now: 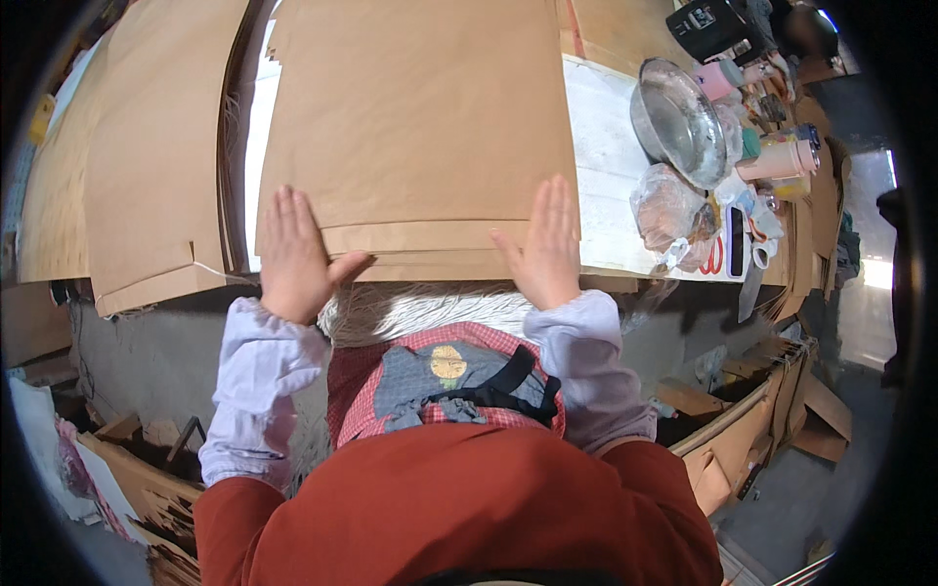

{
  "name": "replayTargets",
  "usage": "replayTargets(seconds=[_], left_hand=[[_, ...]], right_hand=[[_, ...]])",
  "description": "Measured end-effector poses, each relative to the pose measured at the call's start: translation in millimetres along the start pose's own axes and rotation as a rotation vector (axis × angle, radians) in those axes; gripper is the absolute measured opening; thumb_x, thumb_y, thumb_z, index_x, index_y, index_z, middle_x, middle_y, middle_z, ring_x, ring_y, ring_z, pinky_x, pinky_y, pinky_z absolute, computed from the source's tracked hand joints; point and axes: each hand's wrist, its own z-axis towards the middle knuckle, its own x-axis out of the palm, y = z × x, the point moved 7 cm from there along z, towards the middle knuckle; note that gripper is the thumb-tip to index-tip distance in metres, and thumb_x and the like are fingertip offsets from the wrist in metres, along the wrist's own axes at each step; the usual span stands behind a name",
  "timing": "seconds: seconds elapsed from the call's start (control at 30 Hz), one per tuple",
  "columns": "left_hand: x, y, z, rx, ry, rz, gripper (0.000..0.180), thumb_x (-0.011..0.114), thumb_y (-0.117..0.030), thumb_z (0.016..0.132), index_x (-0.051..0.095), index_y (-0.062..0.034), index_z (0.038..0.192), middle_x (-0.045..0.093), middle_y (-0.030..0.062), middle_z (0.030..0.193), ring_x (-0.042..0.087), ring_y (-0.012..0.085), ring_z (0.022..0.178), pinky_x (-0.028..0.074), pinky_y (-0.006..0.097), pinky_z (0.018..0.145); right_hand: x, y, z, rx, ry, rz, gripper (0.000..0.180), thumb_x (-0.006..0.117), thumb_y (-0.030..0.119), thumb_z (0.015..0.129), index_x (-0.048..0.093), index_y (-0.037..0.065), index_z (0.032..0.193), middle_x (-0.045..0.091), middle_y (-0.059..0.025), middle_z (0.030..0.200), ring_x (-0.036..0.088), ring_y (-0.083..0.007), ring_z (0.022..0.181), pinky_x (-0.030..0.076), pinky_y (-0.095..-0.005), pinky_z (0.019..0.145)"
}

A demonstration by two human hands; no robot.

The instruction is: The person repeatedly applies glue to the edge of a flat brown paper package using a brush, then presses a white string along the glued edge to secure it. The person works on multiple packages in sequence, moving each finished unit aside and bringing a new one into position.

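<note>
On tabletop: pressing down brown paper stack (420,127)
Left hand (293,259), right hand (542,249) flat, fingers released, grasping nothing; folded near edge likely needs creasing next; metal bowl (676,122) alongside

We see matt brown paper sheets (420,117), smooth and uncreased, stacked on a white tabletop (606,166). Right of the stack sits a shiny metal bowl (679,122), then crinkly clear plastic bags (669,210) and glossy pink plastic cups (782,158). Left of the stack lies more matt brown paper (147,146). Our sleeves (259,371) are soft lilac cloth.
</note>
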Motion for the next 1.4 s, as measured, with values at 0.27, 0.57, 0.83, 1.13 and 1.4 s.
replayTargets(seconds=[0.27, 0.57, 0.83, 1.13, 1.4], left_hand=[[15.9, 34.3, -2.8, 0.011, -0.253, -0.434, 0.069, 0.063, -0.026, 0.091, 0.031, 0.0113, 0.14, 0.027, 0.0347, 0.148, 0.022, 0.0475, 0.14, 0.021, 0.048, 0.116], [11.5, 25.5, -1.6, -0.006, -0.192, -0.307, 0.072, 0.063, -0.032, 0.09, 0.033, 0.0122, 0.138, 0.025, 0.0344, 0.148, 0.024, 0.0487, 0.138, 0.024, 0.05, 0.114], [12.7, 22.6, -1.1, -0.034, -0.162, -0.288, 0.073, 0.062, -0.034, 0.091, 0.032, 0.0101, 0.141, 0.024, 0.0343, 0.149, 0.023, 0.0468, 0.14, 0.025, 0.049, 0.113], [14.6, 22.1, -1.9, -0.015, -0.209, -0.227, 0.074, 0.06, -0.036, 0.092, 0.031, 0.0099, 0.142, 0.024, 0.0341, 0.149, 0.025, 0.0478, 0.139, 0.027, 0.049, 0.112], [15.4, 22.2, -2.3, -0.02, -0.218, -0.23, 0.073, 0.059, -0.035, 0.092, 0.03, 0.0097, 0.142, 0.025, 0.034, 0.149, 0.025, 0.0478, 0.139, 0.026, 0.05, 0.113]], right_hand=[[-23.0, -42.0, 6.9, 0.116, -0.19, 0.14, 0.05, 0.07, 0.022, 0.082, 0.053, -0.005, 0.121, 0.054, -0.0185, 0.129, 0.05, -0.0358, 0.112, 0.041, -0.0447, 0.096], [-15.4, -55.1, 8.0, 0.183, -0.186, 0.227, 0.04, 0.072, 0.01, 0.081, 0.058, -0.007, 0.115, 0.058, -0.0186, 0.122, 0.057, -0.0303, 0.094, 0.049, -0.0369, 0.081], [6.1, -86.2, 15.1, 0.47, 0.039, 0.427, 0.041, 0.078, 0.022, 0.076, 0.062, -0.002, 0.106, 0.064, -0.0142, 0.102, 0.063, -0.0255, 0.09, 0.051, -0.035, 0.079], [1.2, -79.7, 15.2, 0.498, 0.077, 0.36, 0.042, 0.078, 0.03, 0.076, 0.063, 0.001, 0.103, 0.065, -0.0128, 0.098, 0.063, -0.0265, 0.09, 0.051, -0.0371, 0.08], [-5.1, -76.6, 16.5, 0.458, 0.041, 0.37, 0.039, 0.078, 0.025, 0.076, 0.062, -0.001, 0.1, 0.063, -0.0141, 0.1, 0.062, -0.0273, 0.089, 0.05, -0.0358, 0.079]])
